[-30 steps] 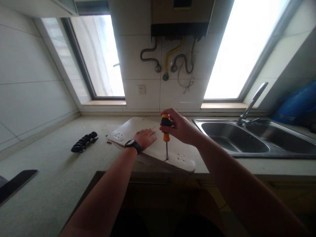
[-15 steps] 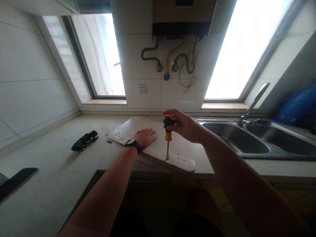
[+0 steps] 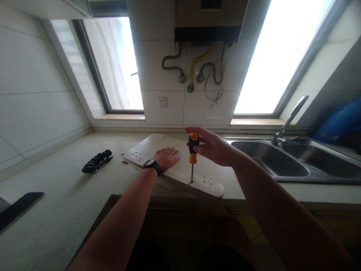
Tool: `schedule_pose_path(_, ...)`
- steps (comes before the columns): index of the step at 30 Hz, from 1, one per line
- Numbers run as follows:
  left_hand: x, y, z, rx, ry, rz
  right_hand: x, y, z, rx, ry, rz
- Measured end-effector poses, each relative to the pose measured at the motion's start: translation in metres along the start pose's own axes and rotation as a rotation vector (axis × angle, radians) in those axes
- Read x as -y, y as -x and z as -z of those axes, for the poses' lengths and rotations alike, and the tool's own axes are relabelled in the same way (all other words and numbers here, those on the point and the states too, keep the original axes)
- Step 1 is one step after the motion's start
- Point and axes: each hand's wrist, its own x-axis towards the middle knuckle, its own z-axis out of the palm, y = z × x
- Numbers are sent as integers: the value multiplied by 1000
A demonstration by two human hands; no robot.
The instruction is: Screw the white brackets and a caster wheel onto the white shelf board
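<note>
A white board (image 3: 152, 145) with rounded corners and small clusters of holes lies on the counter, its near corner reaching the front edge. My left hand (image 3: 167, 159), with a black watch at the wrist, rests flat on the board with fingers stretched out. My right hand (image 3: 211, 146) grips the handle of an orange and black screwdriver (image 3: 193, 148). The screwdriver stands upright, its tip down at a small fastener or hole near the board's front edge, beside one hole cluster. What exactly sits under the tip is too small to tell.
Left of the board lies a black ribbed object (image 3: 97, 161). A dark flat piece (image 3: 21, 210) is at the counter's far left. To the right are a double steel sink (image 3: 270, 158) and its faucet (image 3: 290, 118). Pipes (image 3: 173, 67) run below a wall-mounted heater (image 3: 208, 20).
My right hand's fingers have shifted and loosened slightly around the screwdriver handle, which has turned so a marking shows at its top. My left hand stays in place on the board.
</note>
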Motion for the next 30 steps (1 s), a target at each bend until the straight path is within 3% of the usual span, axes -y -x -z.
schedule_pose_path(3, 0, -1, -1, -4, 0, 1, -2, 0, 0, 54, -134, 18)
schedule_pose_path(5, 1, -1, -1, 0, 0, 8, -4, -1, -1, 17, -134, -4)
schedule_pose_path(12, 2, 0, -4, -15, -8, 0, -6, -1, -5, -230, 301, -86)
schedule_pose_path(16, 3, -1, -6, -25, -9, 2, -2, 1, -4, -174, 316, -48)
schedule_pose_path(24, 3, -1, -3, -10, -6, 0, -5, 3, 4, 26, -93, 45)
schedule_pose_path(30, 2, -1, -3, 0, -4, 12, 5, 3, -3, -71, 94, -18)
